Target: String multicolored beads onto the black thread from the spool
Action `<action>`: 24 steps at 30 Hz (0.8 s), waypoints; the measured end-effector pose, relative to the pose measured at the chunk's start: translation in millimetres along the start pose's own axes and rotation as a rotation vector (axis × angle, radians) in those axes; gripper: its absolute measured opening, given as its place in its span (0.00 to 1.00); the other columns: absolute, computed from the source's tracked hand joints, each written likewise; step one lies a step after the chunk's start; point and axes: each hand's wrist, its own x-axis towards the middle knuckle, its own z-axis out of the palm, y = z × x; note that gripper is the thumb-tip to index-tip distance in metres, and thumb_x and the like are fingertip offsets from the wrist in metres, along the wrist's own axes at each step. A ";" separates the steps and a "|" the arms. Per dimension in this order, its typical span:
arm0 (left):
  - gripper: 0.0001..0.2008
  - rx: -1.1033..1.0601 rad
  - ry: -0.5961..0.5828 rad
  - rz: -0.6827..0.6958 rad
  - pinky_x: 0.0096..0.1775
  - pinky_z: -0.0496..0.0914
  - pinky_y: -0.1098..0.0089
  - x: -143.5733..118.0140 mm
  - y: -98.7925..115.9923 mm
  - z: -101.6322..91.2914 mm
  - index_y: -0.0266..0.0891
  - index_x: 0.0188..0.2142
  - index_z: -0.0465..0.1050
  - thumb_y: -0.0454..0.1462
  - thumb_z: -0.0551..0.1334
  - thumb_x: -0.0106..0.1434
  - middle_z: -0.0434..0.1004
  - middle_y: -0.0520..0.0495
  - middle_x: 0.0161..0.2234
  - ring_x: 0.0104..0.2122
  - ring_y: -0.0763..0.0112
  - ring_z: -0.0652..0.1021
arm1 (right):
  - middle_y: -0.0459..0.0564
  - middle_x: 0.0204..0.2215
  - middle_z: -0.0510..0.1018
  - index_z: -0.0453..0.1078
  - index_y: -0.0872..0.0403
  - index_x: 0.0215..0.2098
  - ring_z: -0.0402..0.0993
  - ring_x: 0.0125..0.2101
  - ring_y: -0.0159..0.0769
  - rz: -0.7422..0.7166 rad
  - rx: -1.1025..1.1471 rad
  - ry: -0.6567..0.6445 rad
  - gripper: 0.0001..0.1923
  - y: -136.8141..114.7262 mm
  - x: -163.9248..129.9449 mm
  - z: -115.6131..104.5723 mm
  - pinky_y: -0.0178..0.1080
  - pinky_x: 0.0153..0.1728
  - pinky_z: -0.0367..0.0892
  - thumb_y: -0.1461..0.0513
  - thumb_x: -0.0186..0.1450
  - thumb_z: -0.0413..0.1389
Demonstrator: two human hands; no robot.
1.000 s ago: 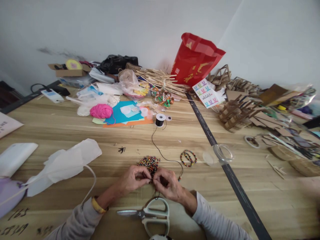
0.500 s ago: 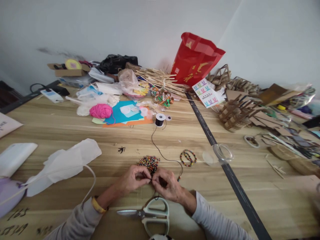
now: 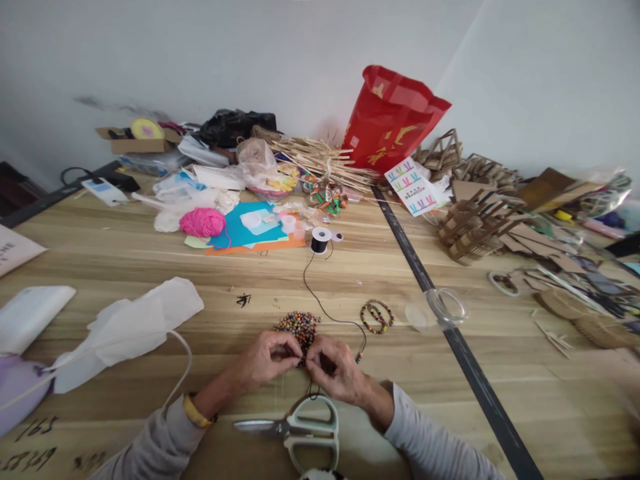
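My left hand is closed in a pinch, thumb against forefinger; what it holds is too small to make out. Close beside it, my right hand pinches a thin black cord, a loop of which hangs below the fingers. A few threaded beads show on the cord just right of that hand. Behind the fingertips lies a pile of small multicoloured beads, partly covered by the hands. The cord runs back to a white spool. Scissors with pale handles lie below my hands, blades parted and pointing left.
Two beaded bracelets lie to the right, near a coil of clear line. Short black cord scraps are at left. Further back are pink yarn, blue paper, a red bag and small woven baskets.
The fingertips of my two hands have drawn slightly apart, my right hand shifting a little to the right. Everything else stays where it was.
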 end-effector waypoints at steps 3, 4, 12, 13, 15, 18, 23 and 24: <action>0.06 -0.015 0.009 0.006 0.36 0.71 0.71 0.2 -1.1 0.4 0.32 0.27 0.73 0.35 0.62 0.52 0.76 0.44 0.29 0.30 0.69 0.76 | 0.44 0.21 0.66 0.65 0.55 0.29 0.61 0.22 0.27 0.002 -0.005 -0.001 0.03 0.1 -0.2 0.1 0.30 0.24 0.57 0.66 0.61 0.51; 0.05 -0.024 0.004 0.005 0.35 0.71 0.72 0.3 -1.4 0.6 0.32 0.27 0.73 0.34 0.63 0.51 0.76 0.45 0.29 0.30 0.69 0.76 | 0.44 0.21 0.66 0.65 0.55 0.29 0.61 0.22 0.27 -0.001 -0.006 -0.001 0.03 0.0 -0.3 0.1 0.30 0.24 0.57 0.66 0.61 0.51; 0.04 -0.057 -0.033 0.011 0.37 0.71 0.71 1.1 -2.5 1.1 0.32 0.27 0.73 0.33 0.62 0.51 0.77 0.45 0.30 0.32 0.69 0.77 | 0.45 0.21 0.67 0.65 0.56 0.30 0.62 0.22 0.28 -0.032 -0.004 0.002 0.03 -0.9 1.3 -0.3 0.30 0.25 0.58 0.66 0.61 0.51; 0.04 -0.060 -0.036 0.014 0.37 0.71 0.71 1.4 -2.9 1.1 0.32 0.27 0.73 0.33 0.62 0.51 0.77 0.45 0.30 0.32 0.69 0.77 | 0.45 0.21 0.67 0.65 0.56 0.30 0.62 0.23 0.28 -0.036 -0.008 0.002 0.03 -1.0 1.7 -0.3 0.30 0.25 0.58 0.66 0.61 0.51; 0.04 -0.066 -0.046 0.020 0.36 0.72 0.71 1.8 -3.6 1.3 0.32 0.27 0.73 0.33 0.62 0.52 0.77 0.45 0.29 0.31 0.69 0.77 | 0.45 0.21 0.67 0.65 0.55 0.29 0.62 0.23 0.28 -0.043 -0.017 0.003 0.04 -1.4 2.3 -0.4 0.30 0.25 0.59 0.66 0.62 0.50; 0.04 -0.058 -0.050 0.017 0.36 0.71 0.72 1.8 -3.0 1.6 0.33 0.27 0.73 0.33 0.63 0.52 0.77 0.46 0.29 0.32 0.69 0.77 | 0.45 0.21 0.67 0.65 0.55 0.29 0.63 0.23 0.28 -0.045 -0.016 0.005 0.04 -1.8 2.3 -0.3 0.30 0.25 0.59 0.65 0.62 0.50; 0.03 -0.053 -0.021 0.004 0.37 0.71 0.72 1.1 -0.6 0.9 0.33 0.27 0.73 0.33 0.63 0.51 0.77 0.46 0.30 0.32 0.70 0.76 | 0.45 0.22 0.67 0.65 0.55 0.30 0.62 0.23 0.28 -0.024 0.001 -0.006 0.04 -1.2 1.0 -0.8 0.31 0.25 0.59 0.65 0.62 0.50; 0.03 -0.057 -0.015 0.000 0.37 0.71 0.72 1.1 -0.6 0.8 0.33 0.27 0.73 0.33 0.63 0.51 0.77 0.46 0.29 0.31 0.70 0.76 | 0.45 0.22 0.67 0.65 0.55 0.30 0.62 0.23 0.28 -0.021 0.001 -0.008 0.04 -1.0 0.8 -1.0 0.30 0.25 0.58 0.65 0.62 0.50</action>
